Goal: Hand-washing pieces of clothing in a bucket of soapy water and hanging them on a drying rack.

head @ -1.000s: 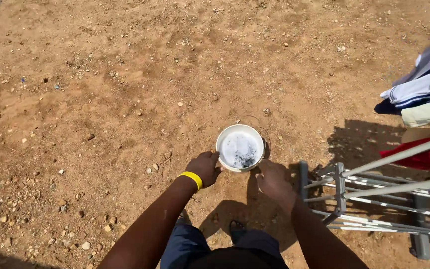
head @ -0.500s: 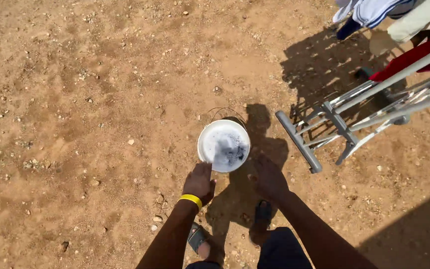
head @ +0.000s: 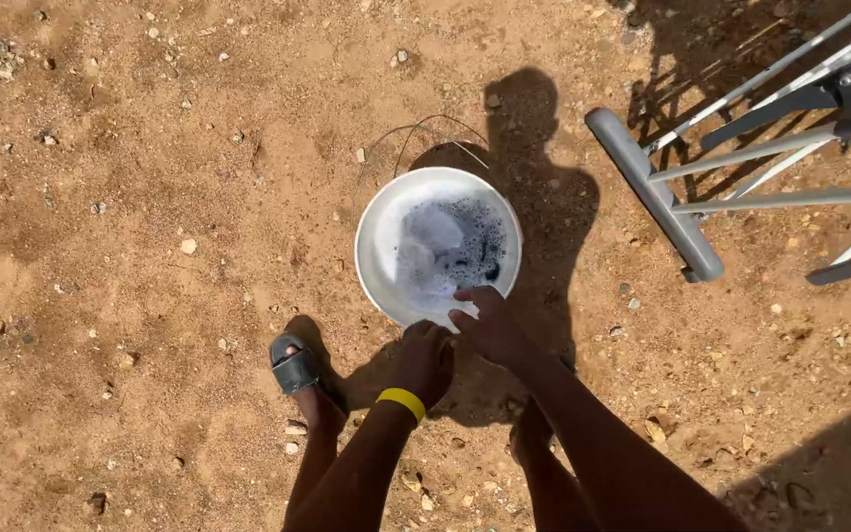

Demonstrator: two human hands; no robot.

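Note:
A white bucket point(head: 374, 236) stands on the sandy ground, holding foamy water with dark specks. Its thin wire handle point(head: 416, 130) lies folded down on the far side. My left hand point(head: 424, 361), with a yellow band at the wrist, presses against the bucket's near wall just under the rim, its fingers curled. My right hand point(head: 485, 323) sits beside it with its fingers hooked over the near rim, fingertips just inside. Both hands touch the bucket at its closest edge.
A grey metal drying rack point(head: 658, 197) stands at the upper right, one foot bar near the bucket. My left foot in a dark sandal point(head: 294, 368) is planted left of the hands. Small stones are scattered over the reddish dirt.
The view has dropped closer and the bucket looks larger. Both hands moved from either side of the bucket onto its near rim. The clothes on the rack have left the view.

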